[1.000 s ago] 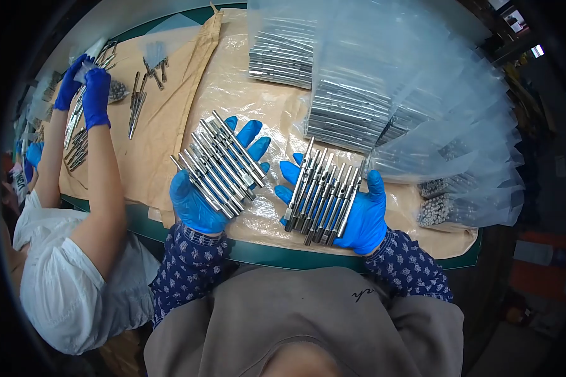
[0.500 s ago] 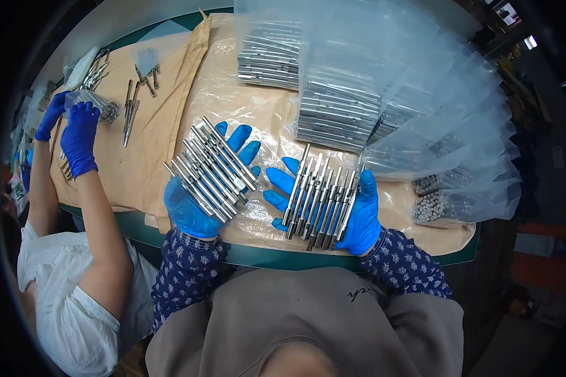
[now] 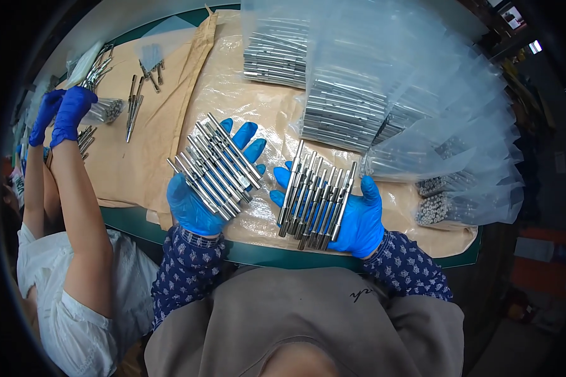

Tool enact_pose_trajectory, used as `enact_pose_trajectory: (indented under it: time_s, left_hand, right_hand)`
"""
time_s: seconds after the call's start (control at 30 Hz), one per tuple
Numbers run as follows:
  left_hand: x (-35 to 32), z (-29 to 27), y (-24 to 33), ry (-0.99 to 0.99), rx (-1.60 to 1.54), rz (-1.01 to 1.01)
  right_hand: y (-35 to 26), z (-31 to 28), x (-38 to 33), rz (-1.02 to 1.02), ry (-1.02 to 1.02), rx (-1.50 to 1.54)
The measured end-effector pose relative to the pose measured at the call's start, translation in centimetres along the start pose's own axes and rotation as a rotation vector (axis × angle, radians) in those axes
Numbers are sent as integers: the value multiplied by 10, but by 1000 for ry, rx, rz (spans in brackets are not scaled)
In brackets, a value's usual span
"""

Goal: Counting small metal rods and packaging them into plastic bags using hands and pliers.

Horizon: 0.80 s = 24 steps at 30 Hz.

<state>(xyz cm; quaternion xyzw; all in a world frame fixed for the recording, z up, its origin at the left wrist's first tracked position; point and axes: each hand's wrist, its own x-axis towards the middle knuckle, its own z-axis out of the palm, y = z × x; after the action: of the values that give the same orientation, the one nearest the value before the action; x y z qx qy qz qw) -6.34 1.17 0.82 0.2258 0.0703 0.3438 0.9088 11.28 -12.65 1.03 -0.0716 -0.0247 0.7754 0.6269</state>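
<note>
Several slim, shiny metal rods [image 3: 217,168] lie side by side in a slanting row across my left hand [image 3: 194,206], which is gloved in blue with its palm up. The fingers show spread beyond the rods' far ends. A second row of stepped metal rods [image 3: 316,202] rests more upright on the palm of my right hand [image 3: 363,226], also in a blue glove. Its thumb stands up beside the row, and its other fingertips show past the rods on the left. Both hands are over the table's near part, a small gap between them.
Clear plastic bags [image 3: 415,75] with stacked rods [image 3: 343,113] fill the table's back and right. Brown sheeting [image 3: 251,107] covers the table. At left, a co-worker's purple-gloved hands [image 3: 74,113] are beside a bag of rods [image 3: 107,110]; loose rods [image 3: 134,110] lie nearby.
The rods on my right palm have shifted slightly left and fanned unevenly. My left hand still carries its row. The co-worker's hands have drawn together, above the bag's left side.
</note>
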Motion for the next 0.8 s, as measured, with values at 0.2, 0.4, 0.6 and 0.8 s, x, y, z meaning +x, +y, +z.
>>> enact_pose_trajectory:
  time_s: [0.2,0.4,0.6,0.8]
  left_hand:
    - [-1,2,1,15,-29,-4]
    - [-1,1,-1,1,-126,8]
    - [-1,2,0,9,13,-8]
    - [-2,4,0,23,64,-18]
  right_hand:
    - [-2,1,-4,54,-42,-20]
    - [-2,4,-1,83,-20,-67]
    - [0,2,1,87,-17,12]
    - [-1,-2,4,62,-20,-41]
